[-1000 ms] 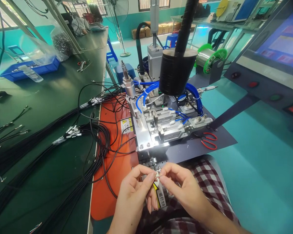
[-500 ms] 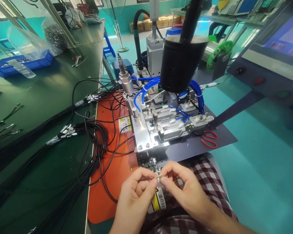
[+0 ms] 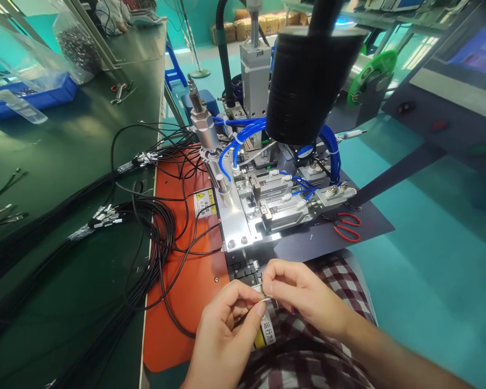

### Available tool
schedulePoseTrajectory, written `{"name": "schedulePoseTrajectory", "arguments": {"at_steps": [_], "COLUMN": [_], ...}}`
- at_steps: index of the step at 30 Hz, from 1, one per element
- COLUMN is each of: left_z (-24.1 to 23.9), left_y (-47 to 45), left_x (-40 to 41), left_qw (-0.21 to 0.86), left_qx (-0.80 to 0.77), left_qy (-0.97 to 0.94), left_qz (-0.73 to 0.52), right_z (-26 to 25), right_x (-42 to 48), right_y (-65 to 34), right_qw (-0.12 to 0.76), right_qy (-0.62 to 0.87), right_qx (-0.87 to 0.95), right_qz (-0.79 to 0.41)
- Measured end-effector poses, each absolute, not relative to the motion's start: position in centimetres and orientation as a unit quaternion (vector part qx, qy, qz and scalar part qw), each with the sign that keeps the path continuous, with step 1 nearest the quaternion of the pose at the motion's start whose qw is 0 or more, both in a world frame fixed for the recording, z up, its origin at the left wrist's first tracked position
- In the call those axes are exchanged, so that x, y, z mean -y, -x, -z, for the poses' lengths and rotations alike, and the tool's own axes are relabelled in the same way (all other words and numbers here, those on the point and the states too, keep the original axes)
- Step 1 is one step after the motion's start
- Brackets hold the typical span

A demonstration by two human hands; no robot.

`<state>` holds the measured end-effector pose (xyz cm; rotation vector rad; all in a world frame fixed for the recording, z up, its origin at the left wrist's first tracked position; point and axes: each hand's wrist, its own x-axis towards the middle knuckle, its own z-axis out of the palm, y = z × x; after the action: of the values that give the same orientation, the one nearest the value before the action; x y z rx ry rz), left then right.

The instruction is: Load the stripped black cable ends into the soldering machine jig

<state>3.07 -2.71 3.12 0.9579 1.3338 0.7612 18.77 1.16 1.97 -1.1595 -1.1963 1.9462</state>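
My left hand [image 3: 229,329] pinches a thin, pale yellow-green wire [image 3: 266,299] between thumb and forefinger, its short end poking out to the right. Close above that end, my right hand [image 3: 303,289] has its thumb and forefinger pressed together; what lies between them is too small to make out. Both hands are just in front of a bench machine [image 3: 235,232] with metal slides and blue air tubes. Below the fingers, a white and yellow label [image 3: 267,327] is partly covered by my left hand.
Bundled black cables [image 3: 162,227] with metal-ended tips spread over the green table [image 3: 85,162] and orange machine base [image 3: 178,324]. Red-handled cutters [image 3: 348,227] lie on the dark plate at right. A black cylinder [image 3: 308,86] hangs over the machine; a blue tray [image 3: 60,97] sits far left.
My right hand has risen slightly, and its fingertips have shifted above the wire end. The left hand keeps its pinch almost in place. The camera view has tilted a little.
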Motion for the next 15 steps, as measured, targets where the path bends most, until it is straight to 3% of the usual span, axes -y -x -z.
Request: {"name": "schedulePoseTrajectory", "arguments": {"at_steps": [7, 15], "left_z": [-2.94, -3.38], "left_y": [-2.91, -2.89], "left_x": [2.23, 2.07], "left_qw": [0.677, 0.674], "left_qx": [-0.563, -0.574], "left_qy": [-0.336, -0.31], "left_qz": [-0.333, -0.346], "right_z": [-1.57, -1.34], "right_x": [-1.05, -0.43], "right_y": [-18.86, -19.12], "right_qw": [0.315, 0.337], "right_qy": [0.414, 0.44], "right_qx": [0.457, 0.502], "right_qz": [-0.722, -0.664]}}
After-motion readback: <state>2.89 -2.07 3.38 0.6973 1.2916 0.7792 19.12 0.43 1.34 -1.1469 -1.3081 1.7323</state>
